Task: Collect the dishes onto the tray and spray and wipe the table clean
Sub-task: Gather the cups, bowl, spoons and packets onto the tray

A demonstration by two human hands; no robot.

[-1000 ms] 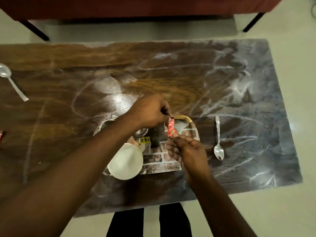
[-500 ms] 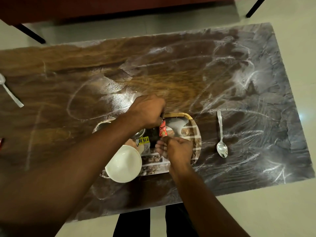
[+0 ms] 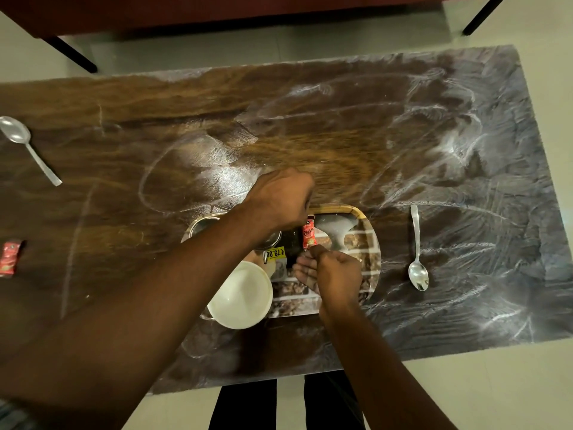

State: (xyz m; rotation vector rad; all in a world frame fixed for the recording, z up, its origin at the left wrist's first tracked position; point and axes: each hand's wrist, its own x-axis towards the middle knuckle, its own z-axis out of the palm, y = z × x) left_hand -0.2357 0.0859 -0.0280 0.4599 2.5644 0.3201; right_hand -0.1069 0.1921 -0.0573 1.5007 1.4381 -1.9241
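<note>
A tray (image 3: 370, 240) with a brick-pattern surface and a wooden rim lies near the table's front edge. On it stand a white bowl (image 3: 240, 294) and a steel bowl (image 3: 201, 226), partly hidden under my left forearm. My left hand (image 3: 280, 201) pinches the top of a small red sachet (image 3: 308, 232) above the tray. My right hand (image 3: 328, 271) pinches the sachet's lower end. One steel spoon (image 3: 417, 252) lies on the table right of the tray. Another spoon (image 3: 26, 147) lies at the far left.
A second red sachet (image 3: 9, 257) lies at the table's left edge. The dark wooden table (image 3: 310, 135) is covered in whitish smear marks. A yellow price sticker (image 3: 275, 252) shows on the tray. Dark furniture legs (image 3: 71, 54) stand beyond the far edge.
Both hands have kept hold of the red sachet over the tray and have shifted only slightly. My right hand has curled in closer under the sachet.
</note>
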